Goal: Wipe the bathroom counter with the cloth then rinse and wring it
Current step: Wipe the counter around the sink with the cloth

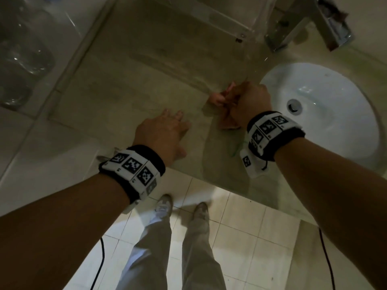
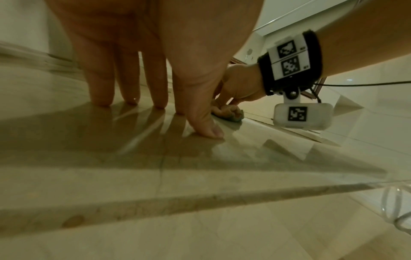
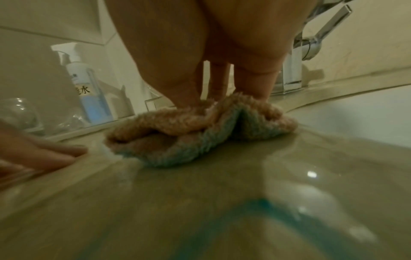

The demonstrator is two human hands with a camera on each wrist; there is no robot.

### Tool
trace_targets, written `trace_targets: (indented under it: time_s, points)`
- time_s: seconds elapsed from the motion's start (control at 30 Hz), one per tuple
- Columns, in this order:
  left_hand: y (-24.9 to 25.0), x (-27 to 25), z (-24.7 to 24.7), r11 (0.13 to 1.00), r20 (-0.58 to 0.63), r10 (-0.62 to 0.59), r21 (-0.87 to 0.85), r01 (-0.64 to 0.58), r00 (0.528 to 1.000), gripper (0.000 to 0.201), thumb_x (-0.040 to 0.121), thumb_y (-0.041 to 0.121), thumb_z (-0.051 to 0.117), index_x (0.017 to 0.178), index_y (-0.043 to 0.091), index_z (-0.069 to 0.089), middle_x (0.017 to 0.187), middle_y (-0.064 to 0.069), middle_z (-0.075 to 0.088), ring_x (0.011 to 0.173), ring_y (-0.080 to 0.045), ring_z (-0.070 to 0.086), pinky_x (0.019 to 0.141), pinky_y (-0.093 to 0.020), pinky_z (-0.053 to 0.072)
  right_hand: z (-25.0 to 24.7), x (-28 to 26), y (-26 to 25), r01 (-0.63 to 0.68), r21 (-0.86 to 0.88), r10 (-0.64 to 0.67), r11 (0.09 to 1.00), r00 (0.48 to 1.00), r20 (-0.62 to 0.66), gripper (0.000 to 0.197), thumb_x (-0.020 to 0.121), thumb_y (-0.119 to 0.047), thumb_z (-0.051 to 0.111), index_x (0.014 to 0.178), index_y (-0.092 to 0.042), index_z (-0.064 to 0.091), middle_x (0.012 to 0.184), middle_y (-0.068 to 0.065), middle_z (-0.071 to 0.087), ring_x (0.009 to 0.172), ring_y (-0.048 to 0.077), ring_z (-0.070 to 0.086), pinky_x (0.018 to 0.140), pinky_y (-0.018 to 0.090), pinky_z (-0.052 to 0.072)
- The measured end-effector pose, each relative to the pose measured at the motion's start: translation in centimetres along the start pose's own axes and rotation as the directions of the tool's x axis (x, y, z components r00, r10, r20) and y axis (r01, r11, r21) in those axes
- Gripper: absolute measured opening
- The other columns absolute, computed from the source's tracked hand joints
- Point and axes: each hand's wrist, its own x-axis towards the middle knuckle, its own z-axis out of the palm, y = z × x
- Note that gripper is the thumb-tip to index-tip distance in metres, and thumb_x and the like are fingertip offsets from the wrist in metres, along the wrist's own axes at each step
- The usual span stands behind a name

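A fluffy cloth point(image 3: 200, 132), pink on one side and blue-green on the other, lies bunched on the beige stone counter point(image 1: 125, 84) just left of the sink. My right hand point(image 1: 249, 103) presses down on it with curled fingers gripping the folds; the cloth point(image 1: 222, 101) shows pink around the knuckles. The same cloth point(image 2: 227, 113) peeks out behind my thumb in the left wrist view. My left hand point(image 1: 167, 130) rests flat on the counter point(image 2: 200, 176) to the left, fingers point(image 2: 153, 84) straight and spread, holding nothing.
A white oval sink point(image 1: 326, 114) with a drain sits to the right, a chrome faucet point(image 1: 310, 24) behind it. A clear acrylic stand point(image 1: 209, 19) is at the back. Glass jars point(image 1: 23, 65) and a pump bottle point(image 3: 86, 84) stand at the left. The counter's front edge is near my wrists.
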Motion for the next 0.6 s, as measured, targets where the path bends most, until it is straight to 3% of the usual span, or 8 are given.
trace_targets:
  time_s: [0.1, 0.17, 0.23, 0.37, 0.47, 0.53, 0.6]
  points:
    - [0.2, 0.1, 0.0, 1.0, 0.008, -0.005, -0.002, 0.005, 1.0, 0.072, 0.088, 0.046, 0.064, 0.15, 0.037, 0.027, 0.164, 0.01, 0.006, 0.151, -0.019, 0.007, 0.112, -0.044, 0.027, 0.8, -1.6, 1.3, -0.013, -0.032, 0.013, 0.999, 1.0, 0.013, 0.021, 0.083, -0.023, 0.06, 0.102, -0.021, 0.069, 0.109, 0.011, 0.066, 0.096, 0.034, 0.061, 0.074, 0.03, 0.042]
    - [0.4, 0.0, 0.0, 1.0, 0.007, -0.007, -0.003, 0.007, 1.0, 0.073, 0.088, 0.045, 0.064, 0.15, 0.035, 0.027, 0.164, 0.009, 0.006, 0.151, -0.02, 0.007, 0.112, -0.044, 0.028, 1.7, -3.4, 2.4, -0.028, -0.052, 0.03, 0.998, 0.999, 0.03, 0.03, 0.077, -0.031, 0.057, 0.101, -0.014, 0.065, 0.102, 0.01, 0.067, 0.09, 0.035, 0.062, 0.069, 0.028, 0.039]
    - [0.5, 0.0, 0.0, 1.0, 0.001, -0.002, 0.007, 0.002, 1.0, 0.072, 0.088, 0.044, 0.063, 0.15, 0.033, 0.027, 0.165, 0.007, 0.007, 0.151, -0.022, 0.008, 0.111, -0.045, 0.03, 2.3, -5.9, 3.2, -0.016, -0.042, 0.018, 0.999, 0.999, 0.049, 0.033, 0.073, -0.034, 0.055, 0.099, -0.017, 0.068, 0.096, 0.007, 0.068, 0.084, 0.034, 0.064, 0.069, 0.029, 0.045]
    - [1.0, -0.2, 0.5, 1.0, -0.023, -0.014, -0.021, 0.013, 1.0, 0.074, 0.089, 0.044, 0.063, 0.151, 0.028, 0.026, 0.165, 0.003, 0.007, 0.151, -0.024, 0.007, 0.113, -0.045, 0.027, 3.2, -11.6, 3.8, 0.073, 0.019, -0.074, 0.997, 0.989, 0.13, 0.008, 0.078, -0.028, 0.068, 0.081, -0.027, 0.075, 0.094, -0.002, 0.072, 0.084, 0.024, 0.065, 0.078, 0.028, 0.05]
    - [2.2, -0.5, 1.7, 0.994, -0.096, 0.034, -0.1, -0.043, 0.995, 0.074, 0.087, 0.043, 0.066, 0.15, 0.025, 0.031, 0.164, 0.003, 0.01, 0.15, -0.02, 0.011, 0.115, -0.045, 0.025, 4.3, -15.3, 4.3, 0.137, 0.092, -0.147, 0.986, 0.983, 0.112, 0.023, 0.078, -0.038, 0.057, 0.072, -0.026, 0.075, 0.09, -0.008, 0.072, 0.081, 0.014, 0.065, 0.086, 0.026, 0.051]
    - [3.8, -0.6, 2.5, 0.987, -0.125, 0.099, -0.118, -0.113, 0.987, 0.074, 0.085, 0.039, 0.068, 0.148, 0.025, 0.033, 0.164, 0.003, 0.014, 0.149, -0.017, 0.015, 0.115, -0.04, 0.027, 4.9, -16.9, 4.9, 0.203, 0.148, -0.208, 0.968, 0.978, 0.022, 0.021, 0.075, -0.034, 0.057, 0.066, -0.025, 0.073, 0.083, -0.007, 0.072, 0.075, 0.012, 0.065, 0.083, 0.019, 0.047]
    - [5.7, -0.6, 3.2, 0.98, -0.123, 0.151, -0.11, -0.164, 0.981, 0.078, 0.084, 0.039, 0.07, 0.15, 0.024, 0.032, 0.163, 0.003, 0.017, 0.148, -0.017, 0.017, 0.114, -0.038, 0.026, 5.0, -17.9, 5.2, 0.235, 0.144, -0.246, 0.961, 0.968, 0.06, 0.009, 0.072, -0.029, 0.067, 0.067, -0.025, 0.073, 0.084, -0.006, 0.072, 0.075, 0.015, 0.068, 0.072, 0.024, 0.054]
